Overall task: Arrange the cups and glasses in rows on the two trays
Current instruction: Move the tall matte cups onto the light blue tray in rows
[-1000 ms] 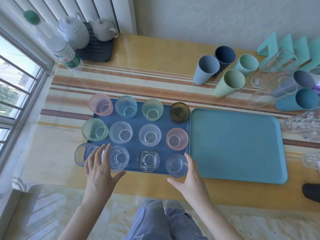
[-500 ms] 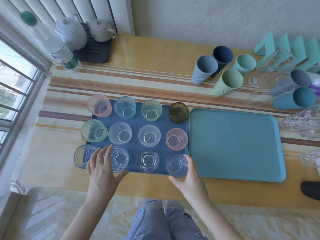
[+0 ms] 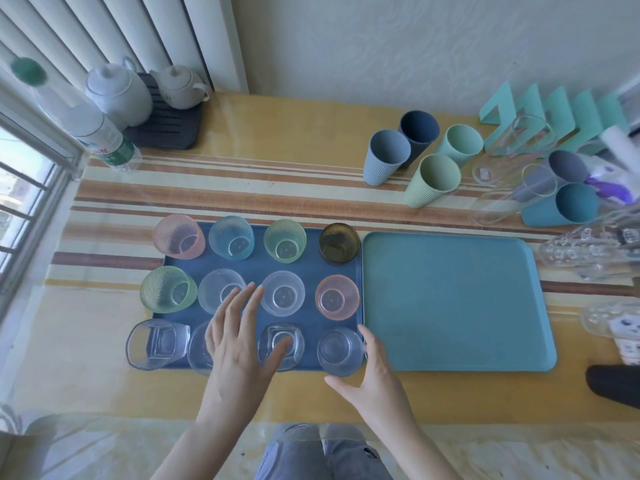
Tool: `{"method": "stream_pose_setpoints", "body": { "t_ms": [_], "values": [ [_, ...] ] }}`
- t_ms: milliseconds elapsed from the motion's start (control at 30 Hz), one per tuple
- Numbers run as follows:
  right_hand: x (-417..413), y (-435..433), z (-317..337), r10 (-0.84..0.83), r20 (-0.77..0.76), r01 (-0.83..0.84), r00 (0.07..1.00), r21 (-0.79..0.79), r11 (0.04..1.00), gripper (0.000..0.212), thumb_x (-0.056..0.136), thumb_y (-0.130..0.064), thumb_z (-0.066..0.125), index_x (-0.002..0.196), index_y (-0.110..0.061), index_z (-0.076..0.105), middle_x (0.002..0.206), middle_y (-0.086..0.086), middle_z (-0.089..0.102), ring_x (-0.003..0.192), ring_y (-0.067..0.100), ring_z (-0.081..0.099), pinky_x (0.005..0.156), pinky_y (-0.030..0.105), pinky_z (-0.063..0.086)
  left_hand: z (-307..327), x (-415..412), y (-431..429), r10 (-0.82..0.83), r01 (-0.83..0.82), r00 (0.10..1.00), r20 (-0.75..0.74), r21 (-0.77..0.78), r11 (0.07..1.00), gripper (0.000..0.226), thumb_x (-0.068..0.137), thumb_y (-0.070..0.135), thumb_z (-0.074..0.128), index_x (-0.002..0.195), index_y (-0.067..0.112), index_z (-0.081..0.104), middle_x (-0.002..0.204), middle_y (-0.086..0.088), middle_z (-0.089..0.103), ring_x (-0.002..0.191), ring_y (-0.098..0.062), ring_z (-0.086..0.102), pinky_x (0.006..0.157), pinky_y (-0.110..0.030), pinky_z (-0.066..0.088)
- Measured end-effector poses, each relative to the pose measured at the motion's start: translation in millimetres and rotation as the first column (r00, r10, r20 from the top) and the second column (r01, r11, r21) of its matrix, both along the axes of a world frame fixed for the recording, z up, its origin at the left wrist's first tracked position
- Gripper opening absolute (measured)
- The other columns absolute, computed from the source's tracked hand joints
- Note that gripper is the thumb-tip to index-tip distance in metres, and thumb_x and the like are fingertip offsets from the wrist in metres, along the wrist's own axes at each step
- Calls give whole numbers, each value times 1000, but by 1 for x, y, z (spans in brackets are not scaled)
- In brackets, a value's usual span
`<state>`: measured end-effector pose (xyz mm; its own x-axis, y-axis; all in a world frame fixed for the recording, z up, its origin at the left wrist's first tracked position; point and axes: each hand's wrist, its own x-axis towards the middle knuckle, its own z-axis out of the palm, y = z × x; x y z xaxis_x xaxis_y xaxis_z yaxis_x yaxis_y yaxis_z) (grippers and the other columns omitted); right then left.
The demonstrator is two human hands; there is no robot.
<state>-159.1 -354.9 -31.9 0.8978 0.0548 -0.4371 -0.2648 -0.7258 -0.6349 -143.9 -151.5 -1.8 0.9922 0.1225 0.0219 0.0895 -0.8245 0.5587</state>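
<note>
Glasses [image 3: 283,295] fill dark blue tray [image 3: 258,268] in three rows; teal tray [image 3: 450,299] unfilled; ribbed cups [image 3: 433,178] wait beyond. Left hand [image 3: 235,351], right hand [image 3: 375,374]: fingers spread, holding nothing.

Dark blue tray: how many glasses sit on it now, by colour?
Pink textured glasses: 2
Green textured glasses: 2
Light blue textured glass: 1
Dark amber glass: 1
Clear glasses: 6, one partly under the left hand
Total on the dark blue tray: 12

left hand [image 3: 239,344] — hides most of clear glass [image 3: 197,351] | bottle cap [image 3: 27,71] blurred | dark object [image 3: 614,385] — cut by right edge
</note>
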Motion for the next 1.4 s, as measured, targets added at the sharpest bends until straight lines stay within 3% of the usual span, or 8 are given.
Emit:
{"method": "stream_pose_setpoints", "body": {
  "t_ms": [200,367,500,733,967,1133,1300,1400],
  "values": [
    [67,-56,26,-256,97,240,962,154,959,69,75,-27,76,133,-20,40,128,-9,42,123,10,43,106,32,35,24,111,-39,-205,216,971,120,-94,972,71,77,39,54,138,10,34,136,-9,42,124,-27,39,106,-36,25],
    [178,-108,30,-454,131,432,881,168,886,87,73,-29,77,142,-14,27,148,2,31,134,17,32,110,34,29,15,214,-88,-295,294,955,17,-153,943,79,75,16,69,141,6,28,140,-15,32,128,-30,34,107,-39,31],
    [242,-121,20,-478,113,451,871,199,870,101,69,-30,81,145,-11,17,152,5,23,138,19,26,108,30,26,-1,277,-114,-289,275,954,-80,-149,950,91,73,19,74,144,8,17,145,-13,23,132,-27,30,104,-33,30],
    [292,-114,-10,-462,117,430,879,225,874,100,64,-27,83,142,-12,21,138,4,38,126,20,38,99,30,35,-27,331,-141,-245,211,948,-205,-174,962,100,71,25,77,146,10,12,147,-11,22,132,-29,30,106,-40,33],
    [295,-112,-7,-462,176,424,869,215,880,87,69,-22,78,138,-16,25,132,2,44,119,21,44,85,27,36,-31,339,-151,-174,133,966,-191,-211,968,88,72,28,75,141,11,24,135,-11,33,122,-27,41,94,-34,42],
    [257,-128,23,-468,231,393,853,307,867,80,68,-19,80,133,-20,33,121,-9,48,107,8,45,76,12,35,-8,298,-149,-197,181,980,-38,-252,951,86,67,33,79,135,10,31,128,-10,38,116,-23,43,87,-28,41],
    [192,-156,26,-409,207,330,889,330,885,78,66,-19,82,129,-29,36,121,-13,53,104,0,51,85,5,39,4,204,-147,-192,199,980,54,-248,948,84,62,29,81,131,13,37,122,-3,44,109,-17,48,81,-20,39],
    [168,-166,16,-378,182,305,907,334,892,80,65,-19,83,129,-31,37,126,-8,53,113,9,53,93,21,45,-2,167,-152,-212,204,977,-12,-231,951,85,63,24,78,134,14,33,123,-1,41,113,-19,48,79,-15,35]
  ]
}}
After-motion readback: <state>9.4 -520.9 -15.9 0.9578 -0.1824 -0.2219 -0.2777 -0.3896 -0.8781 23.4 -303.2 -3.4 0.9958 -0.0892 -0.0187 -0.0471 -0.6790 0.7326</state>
